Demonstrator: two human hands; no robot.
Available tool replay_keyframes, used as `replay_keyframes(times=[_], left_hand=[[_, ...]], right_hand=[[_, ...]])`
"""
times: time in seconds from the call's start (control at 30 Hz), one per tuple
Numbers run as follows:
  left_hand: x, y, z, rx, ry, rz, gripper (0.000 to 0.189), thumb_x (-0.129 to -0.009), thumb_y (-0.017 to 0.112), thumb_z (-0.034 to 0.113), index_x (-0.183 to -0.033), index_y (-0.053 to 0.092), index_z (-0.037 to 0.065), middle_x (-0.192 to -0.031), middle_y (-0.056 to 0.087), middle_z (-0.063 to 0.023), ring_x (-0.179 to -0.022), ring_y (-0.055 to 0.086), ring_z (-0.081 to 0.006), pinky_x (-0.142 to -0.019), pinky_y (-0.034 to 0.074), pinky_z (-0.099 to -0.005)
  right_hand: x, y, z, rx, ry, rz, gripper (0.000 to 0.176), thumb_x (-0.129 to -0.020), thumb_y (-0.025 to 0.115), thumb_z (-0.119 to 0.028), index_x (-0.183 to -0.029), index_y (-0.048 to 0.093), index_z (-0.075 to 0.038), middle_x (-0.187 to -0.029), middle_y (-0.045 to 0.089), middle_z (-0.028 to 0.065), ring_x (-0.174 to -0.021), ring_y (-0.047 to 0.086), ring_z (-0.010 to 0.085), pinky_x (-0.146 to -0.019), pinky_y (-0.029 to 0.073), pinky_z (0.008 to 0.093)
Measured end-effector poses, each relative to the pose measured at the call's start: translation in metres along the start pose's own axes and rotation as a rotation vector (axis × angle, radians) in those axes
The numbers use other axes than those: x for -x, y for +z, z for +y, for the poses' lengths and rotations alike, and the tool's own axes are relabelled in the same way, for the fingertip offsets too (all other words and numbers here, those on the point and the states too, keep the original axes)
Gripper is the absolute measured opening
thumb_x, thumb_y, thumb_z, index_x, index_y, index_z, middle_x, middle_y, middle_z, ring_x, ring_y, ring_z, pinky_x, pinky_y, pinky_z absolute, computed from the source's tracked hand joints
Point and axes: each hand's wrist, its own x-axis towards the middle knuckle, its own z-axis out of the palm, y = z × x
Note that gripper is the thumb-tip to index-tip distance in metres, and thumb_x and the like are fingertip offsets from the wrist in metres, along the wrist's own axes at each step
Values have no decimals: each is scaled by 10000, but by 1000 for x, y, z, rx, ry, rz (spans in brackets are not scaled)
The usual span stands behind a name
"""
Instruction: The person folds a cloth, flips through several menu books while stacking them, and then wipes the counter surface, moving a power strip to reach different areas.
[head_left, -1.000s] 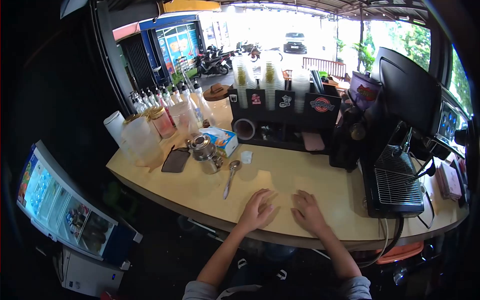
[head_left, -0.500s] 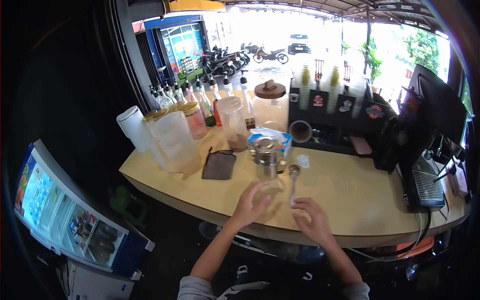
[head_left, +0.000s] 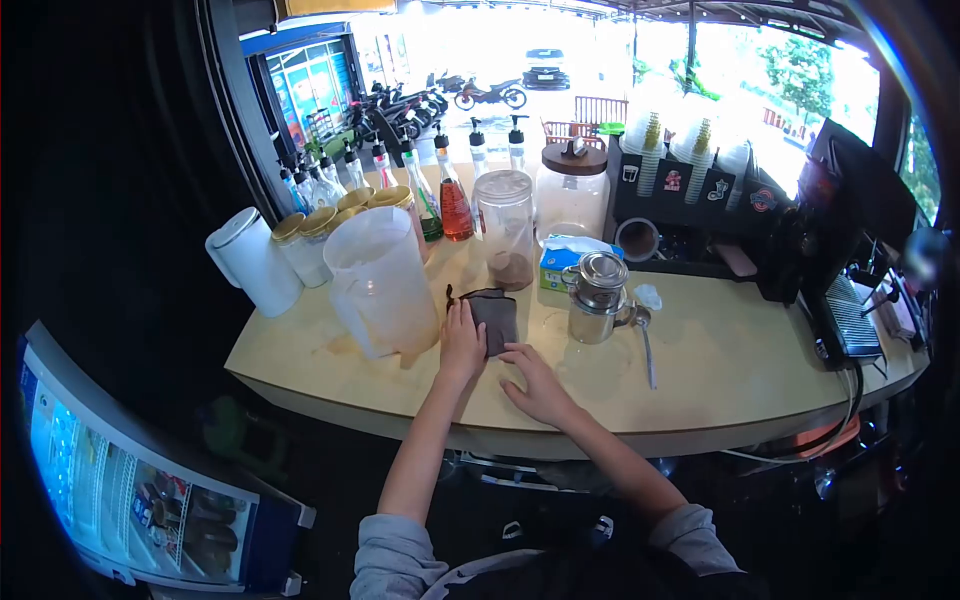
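Observation:
A folded dark grey cloth lies on the wooden counter. My left hand rests on the cloth's left edge, fingers stretched forward. At its lower right corner is my right hand, with fingers apart and fingertips near or touching the edge. To the right stands a glass mug topped by a metal drip filter. A spoon lies beside the mug. Left of my hands is a frosted plastic pitcher.
Behind the cloth are a clear jar of brown powder, a blue tissue pack and a wooden-lidded jar. Pump bottles line the back. A black cup holder and a coffee machine stand right.
Both hands have moved left from around the mug and spoon to the cloth. My left hand has come down on it. The camera view has shifted too.

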Motion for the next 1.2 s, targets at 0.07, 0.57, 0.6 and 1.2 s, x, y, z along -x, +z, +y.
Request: replay_keyframes(times=[0.07, 0.57, 0.6, 1.2], left_hand=[[-2, -23, 18, -24, -58, -72, 583, -861, 557, 195, -1330, 317, -57, -1269, 426, -231, -1196, 408, -356, -1001, 351, -414], [47, -72, 32, 468, -35, -208, 265, -716, 672, 66, -901, 485, 28, -879, 551, -136, -795, 571, -310, -717, 459, -379], [48, -70, 30, 493, 6, -153, 259, -706, 672, 38, -883, 483, 24, -858, 553, -132, -790, 571, -304, -725, 460, -361], [61, -185, 159, 1171, 158, 239, 149, -822, 629, 29, -926, 523, 11, -795, 534, -30, -742, 508, -102, -702, 429, -230]], right_hand=[[3, -2, 2, 6, 15, 49, 375, -777, 639, -66, -1129, 512, -36, -1229, 468, 182, -1136, 483, 330, -954, 402, 382], [-1, 2, 5, -6, 115, 212, 524, -768, 697, -95, -1228, 455, -21, -1097, 554, 146, -958, 595, 243, -846, 479, 320], [-1, 1, 1, -25, 153, 238, 508, -758, 706, -94, -1206, 479, -17, -1052, 569, 139, -905, 599, 226, -820, 482, 310], [55, -73, -121, -615, 7, 356, 276, -836, 618, -8, -1072, 478, -44, -1189, 479, 76, -1099, 477, 136, -911, 395, 296]])
